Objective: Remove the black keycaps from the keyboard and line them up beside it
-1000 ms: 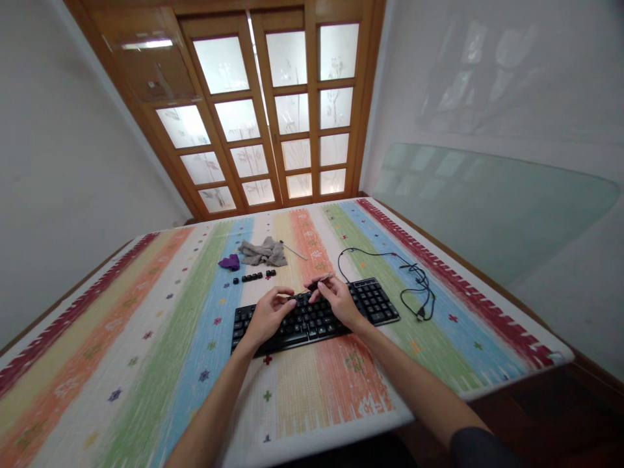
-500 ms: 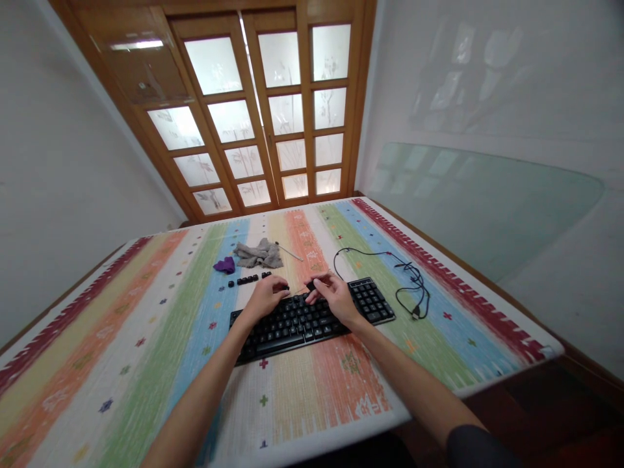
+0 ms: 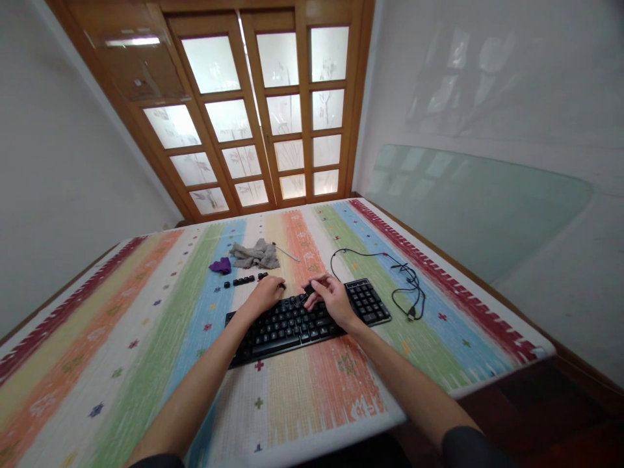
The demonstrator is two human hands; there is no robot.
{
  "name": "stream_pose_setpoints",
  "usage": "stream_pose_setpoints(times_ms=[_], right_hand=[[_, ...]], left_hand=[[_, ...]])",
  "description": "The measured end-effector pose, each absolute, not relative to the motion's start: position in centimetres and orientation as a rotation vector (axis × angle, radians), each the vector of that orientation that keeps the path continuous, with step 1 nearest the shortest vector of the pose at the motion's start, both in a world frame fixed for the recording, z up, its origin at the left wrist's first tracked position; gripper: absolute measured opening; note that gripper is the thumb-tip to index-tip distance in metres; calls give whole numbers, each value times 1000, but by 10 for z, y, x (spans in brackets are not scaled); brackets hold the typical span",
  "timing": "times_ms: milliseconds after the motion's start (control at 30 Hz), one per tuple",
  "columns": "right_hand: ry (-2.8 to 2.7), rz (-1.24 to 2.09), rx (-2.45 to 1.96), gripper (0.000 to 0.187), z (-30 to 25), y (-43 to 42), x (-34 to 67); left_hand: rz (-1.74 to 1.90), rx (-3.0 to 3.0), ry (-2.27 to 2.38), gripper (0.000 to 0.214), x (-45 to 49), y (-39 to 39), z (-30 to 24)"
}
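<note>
A black keyboard [image 3: 287,333] lies at a slant on the striped tablecloth, its far edge partly covered by my hands. My left hand [image 3: 267,294] is over its far left part, fingers bent together, with a small black keycap [image 3: 283,286] at the fingertips. To the right, my right hand [image 3: 331,296] is raised above the keys and pinches a small black piece [image 3: 309,288] between thumb and fingers; its exact kind is too small to tell. Beyond my left hand, several loose black keycaps [image 3: 244,281] lie in a row on the cloth.
A crumpled grey cloth [image 3: 256,254] and a purple cloth [image 3: 220,265] lie past the keycaps. A thin rod [image 3: 286,252] rests beside the grey cloth. On the right lies a looped black cable [image 3: 412,286]. The tablecloth [image 3: 146,351] reaches the table edges; wooden doors [image 3: 302,117] stand behind.
The whole view has shifted slightly, so everything sits a little further left. My left hand has moved marginally; my right hand keeps its pinch above the keys.
</note>
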State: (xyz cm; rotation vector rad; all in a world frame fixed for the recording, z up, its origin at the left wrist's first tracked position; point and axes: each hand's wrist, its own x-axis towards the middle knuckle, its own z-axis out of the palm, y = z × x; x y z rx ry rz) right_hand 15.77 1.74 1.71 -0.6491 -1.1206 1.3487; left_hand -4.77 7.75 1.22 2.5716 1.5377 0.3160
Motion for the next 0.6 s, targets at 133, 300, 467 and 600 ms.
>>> stream_pose_setpoints(times_ms=[133, 300, 467, 600], right_hand=[[-1127, 1365, -662, 27, 19, 17, 159], [-1133, 1355, -711, 28, 21, 16, 159], [-1123, 1348, -739, 29, 22, 15, 159], [-1122, 1357, -734, 29, 22, 15, 159]], left_hand=[[340, 2632, 1490, 21, -51, 77, 7], [371, 2717, 1494, 21, -52, 76, 4], [411, 2707, 1432, 17, -57, 79, 1], [583, 2625, 1412, 27, -67, 86, 4]])
